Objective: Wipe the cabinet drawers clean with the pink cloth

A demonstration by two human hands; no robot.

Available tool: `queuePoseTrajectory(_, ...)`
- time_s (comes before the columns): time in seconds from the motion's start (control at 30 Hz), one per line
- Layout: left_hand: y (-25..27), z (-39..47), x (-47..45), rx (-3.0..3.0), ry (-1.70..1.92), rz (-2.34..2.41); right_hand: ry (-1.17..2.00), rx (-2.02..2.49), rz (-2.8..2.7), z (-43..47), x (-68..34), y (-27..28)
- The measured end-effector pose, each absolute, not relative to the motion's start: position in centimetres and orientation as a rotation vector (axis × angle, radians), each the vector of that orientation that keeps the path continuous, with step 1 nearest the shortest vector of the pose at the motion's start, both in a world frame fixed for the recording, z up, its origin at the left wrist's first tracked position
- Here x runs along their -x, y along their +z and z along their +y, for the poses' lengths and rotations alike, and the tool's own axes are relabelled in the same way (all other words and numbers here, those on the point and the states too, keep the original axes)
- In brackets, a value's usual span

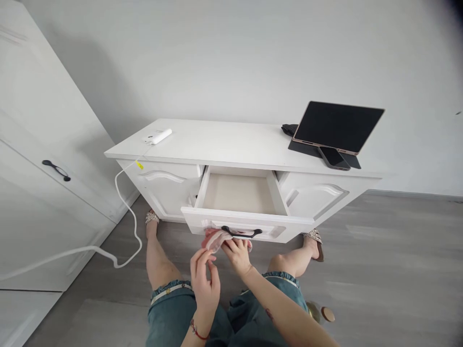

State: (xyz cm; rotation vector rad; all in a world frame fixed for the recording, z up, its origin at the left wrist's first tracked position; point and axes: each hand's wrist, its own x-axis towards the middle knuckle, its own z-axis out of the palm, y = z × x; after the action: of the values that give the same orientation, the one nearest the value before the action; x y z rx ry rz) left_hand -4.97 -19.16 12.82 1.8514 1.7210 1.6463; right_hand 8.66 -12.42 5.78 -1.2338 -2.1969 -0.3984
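Observation:
A pink and white cloth lies against the black handle on the front of a pulled-out drawer. My right hand holds the cloth just under the handle, its fingers bent around it and partly hidden. Pink material also shows to the right of these fingers. My left hand is lower and to the left, fingers loosely bent and apart, tips close to the cloth's hanging edge. Whether those tips touch it is hard to tell. Inside the drawer, the pale bottom is visible.
The white cabinet carries a power strip, a tablet, a phone and a dark bundle. A white cord loops down at left beside a tall wardrobe. A jar-like object stands near my right leg.

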Motion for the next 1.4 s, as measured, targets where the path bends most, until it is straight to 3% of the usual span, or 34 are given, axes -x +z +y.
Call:
queuePoseTrajectory(0.27, 12.0, -19.3, 7.5, -1.443, 1.862, 1.847, -0.385, 1.123, -2.123, -11.2, 0.3, 12.9)
queuePoseTrajectory(0.47, 11.9, -18.7, 6.5, -1.471, 1.707, 1.81, -0.421, 1.124, -2.111, -11.5, -2.9, 16.6)
queuePoseTrajectory(1.13, 14.7, -12.8, -0.7, -2.514, 1.037, 1.512, -0.9, 1.397, -1.746, -14.7, -25.6, 13.6)
queuePoseTrajectory(1.4, 14.1, -11.1, -1.4, -2.509, 1.081, 1.569, -0.529, 1.591, -1.429, -15.6, -27.0, 9.5)
